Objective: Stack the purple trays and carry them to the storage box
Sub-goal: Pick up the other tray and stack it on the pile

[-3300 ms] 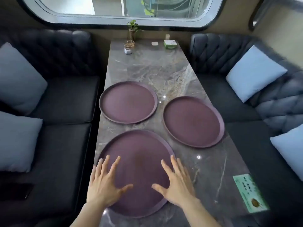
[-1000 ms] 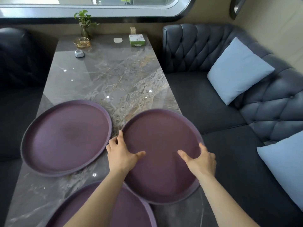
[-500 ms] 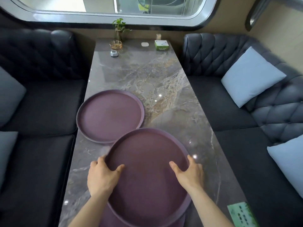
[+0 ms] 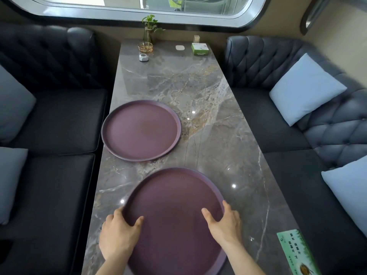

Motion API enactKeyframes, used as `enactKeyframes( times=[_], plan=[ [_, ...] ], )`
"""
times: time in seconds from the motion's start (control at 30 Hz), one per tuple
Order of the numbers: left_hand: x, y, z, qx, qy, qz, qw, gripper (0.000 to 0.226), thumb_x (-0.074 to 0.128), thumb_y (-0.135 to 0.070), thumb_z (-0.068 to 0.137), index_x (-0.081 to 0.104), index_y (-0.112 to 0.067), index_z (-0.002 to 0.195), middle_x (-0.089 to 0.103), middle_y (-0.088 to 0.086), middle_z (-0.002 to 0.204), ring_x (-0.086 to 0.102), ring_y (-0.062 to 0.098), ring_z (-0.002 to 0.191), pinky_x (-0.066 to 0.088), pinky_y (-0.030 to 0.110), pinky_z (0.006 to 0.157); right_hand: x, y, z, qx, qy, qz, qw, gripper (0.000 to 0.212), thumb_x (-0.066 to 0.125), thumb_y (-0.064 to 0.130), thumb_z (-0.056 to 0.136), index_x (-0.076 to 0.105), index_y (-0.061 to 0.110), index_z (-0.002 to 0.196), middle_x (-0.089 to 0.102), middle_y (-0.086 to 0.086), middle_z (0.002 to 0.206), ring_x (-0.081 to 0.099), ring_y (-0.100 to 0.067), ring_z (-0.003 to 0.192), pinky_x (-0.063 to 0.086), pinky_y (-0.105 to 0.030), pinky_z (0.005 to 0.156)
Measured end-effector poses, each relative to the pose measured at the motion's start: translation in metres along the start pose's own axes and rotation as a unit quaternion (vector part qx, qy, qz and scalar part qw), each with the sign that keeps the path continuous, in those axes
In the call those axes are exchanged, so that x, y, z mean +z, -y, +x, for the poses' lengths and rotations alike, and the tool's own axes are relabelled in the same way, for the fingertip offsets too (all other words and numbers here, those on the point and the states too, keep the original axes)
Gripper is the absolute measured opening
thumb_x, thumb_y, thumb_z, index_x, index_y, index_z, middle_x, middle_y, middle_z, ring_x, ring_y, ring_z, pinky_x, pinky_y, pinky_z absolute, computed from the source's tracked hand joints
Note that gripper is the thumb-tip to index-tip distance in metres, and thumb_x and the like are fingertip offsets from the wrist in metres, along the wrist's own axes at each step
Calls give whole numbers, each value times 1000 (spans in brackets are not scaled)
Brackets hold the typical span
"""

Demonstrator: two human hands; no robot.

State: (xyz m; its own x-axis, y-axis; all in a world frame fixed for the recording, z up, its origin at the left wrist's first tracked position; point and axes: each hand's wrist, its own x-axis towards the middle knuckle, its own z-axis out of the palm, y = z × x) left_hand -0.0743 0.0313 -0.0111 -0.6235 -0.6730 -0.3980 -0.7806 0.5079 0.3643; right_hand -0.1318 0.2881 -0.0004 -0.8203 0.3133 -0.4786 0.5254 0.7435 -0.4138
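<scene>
A round purple tray [image 4: 172, 211] is at the near end of the marble table [image 4: 208, 116], resting over another purple tray that shows only as a rim [image 4: 223, 262] at the lower right. My left hand [image 4: 117, 235] grips its left rim, thumb inside. On the right rim sits my right hand [image 4: 224, 225], also with the thumb inside. A third purple tray [image 4: 141, 131] lies alone farther up the table on the left side. No storage box is in view.
Dark tufted sofas [image 4: 297, 126] with light blue cushions [image 4: 305, 88] flank the table. At the far end stand a small plant [image 4: 151, 28], a glass dish [image 4: 146, 47], a green box [image 4: 199, 49] and small white items. A green card [image 4: 296, 253] lies near right.
The tray in my hands has come down and back toward me, settling over the near tray, which is now almost fully covered. The far left tray has not moved.
</scene>
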Motion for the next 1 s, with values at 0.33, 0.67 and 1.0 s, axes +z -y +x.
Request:
enactKeyframes(
  times=[0.33, 0.67, 1.0],
  plan=[
    [-2, 1, -11, 77, 31, 100, 991, 111, 76, -63, 66, 16, -35, 155, 50, 0, 138, 54, 24, 124, 49, 38, 88, 7, -8, -6, -35, -1, -71, 997, 91, 65, 60, 80, 27, 20, 152, 26, -11, 161, 35, -27, 143, 33, -38, 112],
    [8, 4, -20, 138, 89, 170, 972, 132, 78, -71, 53, -5, -48, 153, -4, 20, 161, 16, 33, 146, 32, 42, 113, 29, -22, -21, -104, 39, -242, 964, 130, 64, 85, 53, -7, 42, 153, -32, -27, 154, -15, -38, 150, 15, -42, 123],
    [11, 17, -11, 204, 65, 195, 957, 121, 65, -80, 57, 3, -43, 154, -9, 21, 163, 6, 34, 151, 13, 43, 121, 29, -14, -22, -142, 27, -335, 931, 124, 51, 90, 58, -1, 32, 156, -12, -13, 164, -13, -37, 150, 7, -51, 122]
  ],
)
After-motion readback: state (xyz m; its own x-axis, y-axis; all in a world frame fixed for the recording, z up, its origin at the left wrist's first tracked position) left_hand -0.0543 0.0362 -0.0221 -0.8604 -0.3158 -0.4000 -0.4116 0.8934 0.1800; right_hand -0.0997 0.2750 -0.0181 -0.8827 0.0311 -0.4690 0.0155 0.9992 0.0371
